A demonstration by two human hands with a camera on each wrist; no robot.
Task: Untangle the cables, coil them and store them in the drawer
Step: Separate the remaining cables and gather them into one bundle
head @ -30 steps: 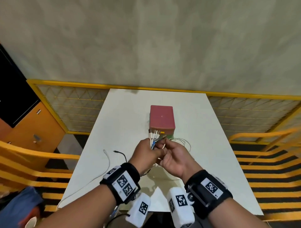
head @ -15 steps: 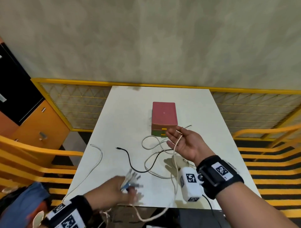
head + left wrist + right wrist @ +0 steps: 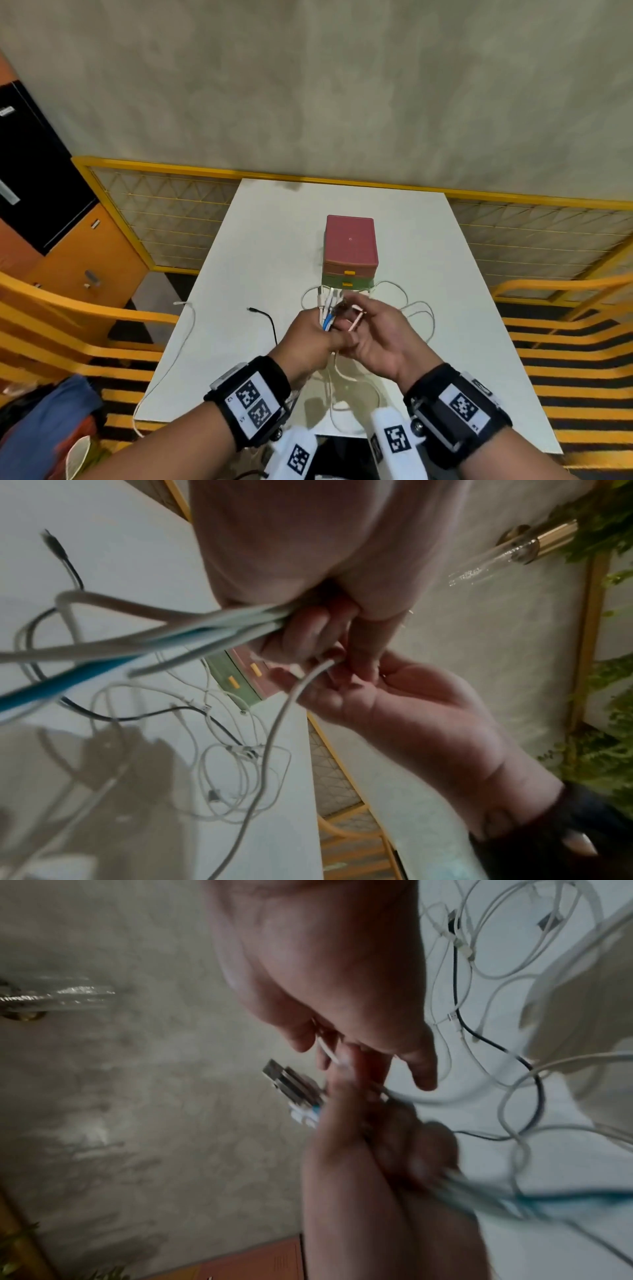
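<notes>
Where the two hands meet above the near half of the white table [image 3: 260, 240], the cable bundle [image 3: 327, 308] sits clamped in the left hand [image 3: 308, 337] — fingers curled tight round several white leads plus one blue cable [image 3: 72, 677], connector ends fanning up past the knuckles. Metal USB plugs [image 3: 291, 1080] show at the tips in the right wrist view, blurred. Right hand [image 3: 383, 337] pinches one white lead [image 3: 291, 699] between thumb and fingertips, right against the left-hand fist; that lead drops from the pinch down to the table.

Rest of the tangle lies loose on the tabletop: thin white loops [image 3: 416, 318] to the right of the hands and under them, crossing each other — which cable is which can't be sorted out from these views. A black cable [image 3: 269, 320] runs left of the left hand, plug end lying free on the table. A long white cable [image 3: 181, 342] trails along the left table edge and hangs over it.

Just beyond the hands stands the small drawer unit [image 3: 349, 253]: pink top, green lower tier, both yellow-handled drawers closed. Connector tips overlap its lower front in the head view.

Yellow railing [image 3: 239, 169] borders the table; orange cabinet [image 3: 78, 260] at far left.
</notes>
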